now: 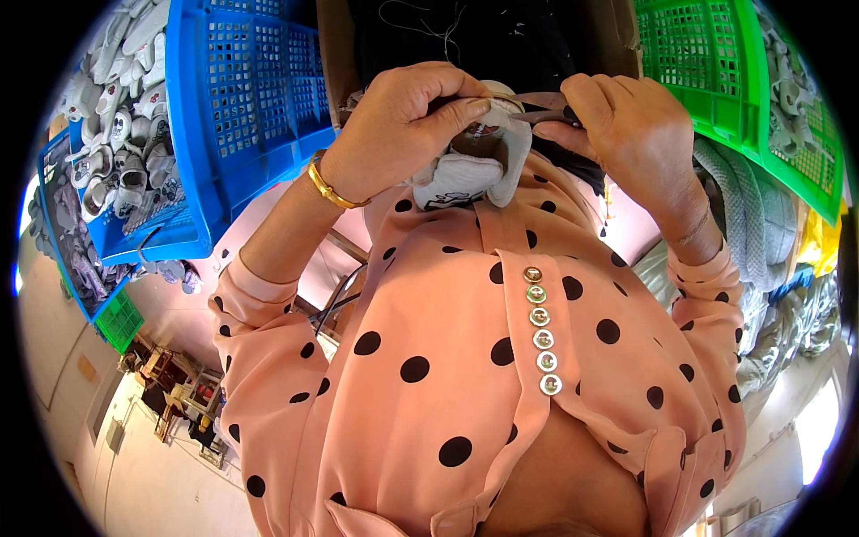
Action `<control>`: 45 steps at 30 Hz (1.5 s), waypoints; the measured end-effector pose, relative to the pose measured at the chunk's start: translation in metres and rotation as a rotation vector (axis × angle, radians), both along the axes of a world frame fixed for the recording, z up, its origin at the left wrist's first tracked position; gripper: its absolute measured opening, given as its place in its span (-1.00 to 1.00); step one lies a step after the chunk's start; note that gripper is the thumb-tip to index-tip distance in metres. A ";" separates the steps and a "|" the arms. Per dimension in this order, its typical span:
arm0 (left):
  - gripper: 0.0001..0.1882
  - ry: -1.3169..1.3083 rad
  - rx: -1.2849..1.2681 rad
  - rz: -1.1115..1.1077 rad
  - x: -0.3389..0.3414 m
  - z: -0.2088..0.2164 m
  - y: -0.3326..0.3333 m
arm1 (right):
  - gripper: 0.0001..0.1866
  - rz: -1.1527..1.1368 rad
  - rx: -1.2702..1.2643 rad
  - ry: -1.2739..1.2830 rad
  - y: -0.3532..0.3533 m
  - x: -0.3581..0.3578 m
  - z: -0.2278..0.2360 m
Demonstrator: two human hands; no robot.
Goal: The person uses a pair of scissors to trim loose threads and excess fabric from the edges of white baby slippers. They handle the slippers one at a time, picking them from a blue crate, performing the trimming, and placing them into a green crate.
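In front of my chest, my left hand [394,130] pinches a small white shoe [461,179] near its far end, thumb and fingers closed on it. Dark markings show on the shoe's near part, and its opening faces up toward me. Closed around the dark handles of a pair of scissors [542,115] is my right hand [633,130]. The blades point left and reach the shoe's edge beside my left thumb. Whether they touch a thread there is too small to tell.
A blue plastic basket [201,170] stands at the left, with many small grey-white shoes [125,116] beside it. On the right is a green basket [707,76] with more shoes. Beyond my hands lies dark cloth [394,45] with loose threads. Grey padded material [752,206] hangs below the green basket.
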State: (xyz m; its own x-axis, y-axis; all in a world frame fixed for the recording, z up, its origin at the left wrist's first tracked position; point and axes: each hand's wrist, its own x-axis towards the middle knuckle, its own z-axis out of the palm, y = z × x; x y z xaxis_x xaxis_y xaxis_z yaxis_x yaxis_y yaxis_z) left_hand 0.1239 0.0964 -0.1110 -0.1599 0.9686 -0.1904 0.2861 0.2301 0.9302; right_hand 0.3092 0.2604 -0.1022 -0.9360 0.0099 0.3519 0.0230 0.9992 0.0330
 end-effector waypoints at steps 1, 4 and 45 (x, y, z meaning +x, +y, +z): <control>-0.82 0.000 -0.002 0.002 0.000 0.000 0.000 | -0.58 0.009 -0.021 0.022 0.001 -0.001 -0.002; -0.83 -0.023 -0.021 0.004 0.001 0.001 0.000 | -0.57 0.023 -0.147 0.076 0.002 -0.004 -0.010; -0.76 -0.171 -0.125 0.052 -0.006 -0.012 0.003 | -0.55 -0.007 0.065 -0.160 -0.001 -0.004 0.008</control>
